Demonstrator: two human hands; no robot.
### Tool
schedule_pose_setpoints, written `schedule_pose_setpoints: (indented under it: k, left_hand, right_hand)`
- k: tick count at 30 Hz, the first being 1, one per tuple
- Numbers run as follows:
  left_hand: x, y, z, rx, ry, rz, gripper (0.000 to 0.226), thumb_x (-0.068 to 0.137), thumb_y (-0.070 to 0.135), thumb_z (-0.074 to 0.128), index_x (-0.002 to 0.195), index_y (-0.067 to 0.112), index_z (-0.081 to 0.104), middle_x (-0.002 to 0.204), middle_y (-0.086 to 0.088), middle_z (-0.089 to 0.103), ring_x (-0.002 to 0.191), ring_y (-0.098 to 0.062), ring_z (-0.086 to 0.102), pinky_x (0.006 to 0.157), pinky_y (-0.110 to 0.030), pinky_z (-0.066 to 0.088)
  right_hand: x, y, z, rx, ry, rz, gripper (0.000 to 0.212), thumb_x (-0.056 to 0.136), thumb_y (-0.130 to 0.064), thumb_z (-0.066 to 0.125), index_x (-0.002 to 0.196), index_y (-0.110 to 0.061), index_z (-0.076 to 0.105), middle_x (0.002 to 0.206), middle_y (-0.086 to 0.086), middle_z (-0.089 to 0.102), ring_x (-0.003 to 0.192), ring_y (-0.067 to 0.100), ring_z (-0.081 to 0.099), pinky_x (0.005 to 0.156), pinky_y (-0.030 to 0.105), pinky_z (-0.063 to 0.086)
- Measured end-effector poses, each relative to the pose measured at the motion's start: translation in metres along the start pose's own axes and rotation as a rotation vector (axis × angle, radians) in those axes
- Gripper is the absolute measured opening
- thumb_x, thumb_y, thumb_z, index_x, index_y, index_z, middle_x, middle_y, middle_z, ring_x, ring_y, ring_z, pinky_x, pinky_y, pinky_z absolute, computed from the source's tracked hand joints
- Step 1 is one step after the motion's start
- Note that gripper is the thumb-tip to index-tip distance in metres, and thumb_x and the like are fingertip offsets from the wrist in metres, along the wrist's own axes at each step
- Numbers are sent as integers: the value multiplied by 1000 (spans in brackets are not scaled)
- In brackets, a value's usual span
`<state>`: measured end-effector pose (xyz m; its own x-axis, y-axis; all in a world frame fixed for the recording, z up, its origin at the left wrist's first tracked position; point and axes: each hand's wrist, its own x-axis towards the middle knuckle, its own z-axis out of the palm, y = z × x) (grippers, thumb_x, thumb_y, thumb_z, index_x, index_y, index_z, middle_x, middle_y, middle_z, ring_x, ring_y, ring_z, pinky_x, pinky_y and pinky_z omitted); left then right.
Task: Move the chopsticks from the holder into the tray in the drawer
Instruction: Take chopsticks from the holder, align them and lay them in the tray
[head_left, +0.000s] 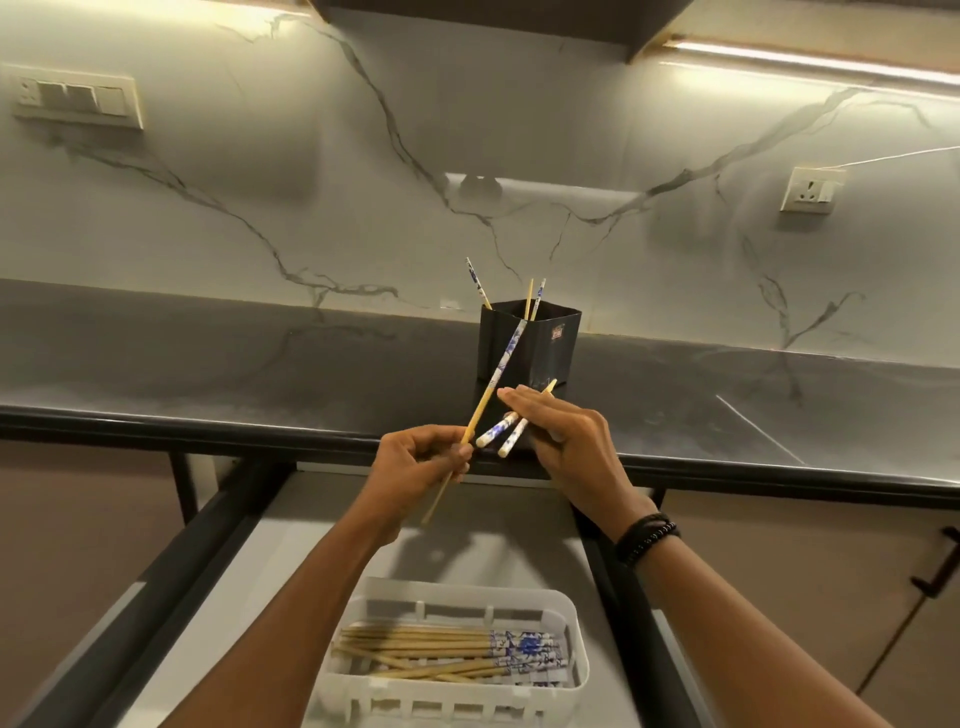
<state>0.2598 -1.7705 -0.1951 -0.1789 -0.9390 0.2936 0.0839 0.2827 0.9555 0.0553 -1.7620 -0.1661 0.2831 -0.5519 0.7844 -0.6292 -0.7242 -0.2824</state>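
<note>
The left grip (418, 460) pinches one blue-patterned bamboo chopstick (501, 366); the right grip (571, 447) clasps what look like two more (496, 428). Gather them in one grip, tips aligned, then lay them lengthwise in the white slotted plastic tray (467, 587). Three stand in the black square holder (545, 353) on the dark desk (208, 374).

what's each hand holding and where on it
Left hand pinches one chopstick on its bare wooden half. Right hand grips two chopsticks mid-length, patterned ends poking out.
</note>
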Motion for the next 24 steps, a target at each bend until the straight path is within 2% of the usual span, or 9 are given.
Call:
schedule_pose_setpoints:
  k: [3, 5, 7, 11, 15, 18, 22, 24]
  left_hand:
    - [2, 1, 4, 30, 72, 81, 16, 83, 11, 72, 98, 12, 74, 86, -4, 75, 82, -14, 70, 70, -21, 55]
    - [1, 2, 6, 29, 109, 127, 17, 82, 11, 73, 98, 11, 75, 86, -1, 75, 83, -12, 70, 71, -20, 55]
    - [2, 2, 8, 19, 132, 165, 18, 80, 10, 74, 98, 10, 75, 86, -1, 76, 84, -11, 71, 72, -19, 55]
    - [2, 2, 11, 17, 118, 202, 18, 80, 5, 74, 97, 6, 75, 85, -4, 76, 85, -15, 72, 71, -17, 54]
    - [3, 0, 12, 48, 116, 241, 17, 80, 3, 74, 97, 4, 75, 87, -8, 75, 87, -19, 71, 71, -18, 54]
    - [7, -6, 11, 178, 170, 340, 17, 77, 7, 76, 94, 6, 77, 87, -10, 69, 82, -18, 66, 68, -21, 54]
    - [7, -12, 15, 419, 240, 470, 20, 78, 17, 77, 98, 14, 77, 86, 0, 61, 81, -10, 58, 62, -16, 49]
    - [6, -12, 16, 540, 293, 542, 23, 79, 19, 77, 102, 18, 73, 89, 3, 59, 83, -10, 56, 64, -17, 48]
  right_hand:
    - [4, -6, -1, 129, 81, 100, 39, 90, 5, 61, 127, -8, 62, 124, 0, 64, 119, 18, 62, 100, 38, 51]
    - [9, -13, -1, 333, 156, 192, 32, 89, -3, 65, 121, -2, 65, 118, -1, 68, 110, 15, 68, 93, 35, 56]
    - [12, -18, -3, 478, 198, 268, 28, 87, -5, 66, 115, 2, 68, 115, 0, 70, 109, 7, 67, 93, 28, 55]
    - [15, -18, -4, 558, 180, 338, 18, 87, -6, 68, 105, -7, 73, 111, 3, 74, 110, 13, 68, 97, 39, 54]
    - [14, -17, -4, 723, 139, 373, 17, 87, -4, 67, 102, -9, 74, 112, 4, 74, 113, 21, 67, 100, 42, 51]
    - [12, -21, -4, 848, 162, 451, 15, 86, -6, 67, 99, -10, 74, 112, 4, 74, 108, 24, 69, 96, 44, 53]
    - [10, -27, -3, 898, 216, 556, 25, 82, -17, 68, 104, -5, 69, 104, 12, 75, 99, 26, 72, 87, 42, 58]
    - [10, -26, -3, 989, 253, 629, 22, 87, -14, 65, 107, -5, 67, 104, 16, 74, 101, 28, 72, 85, 40, 59]
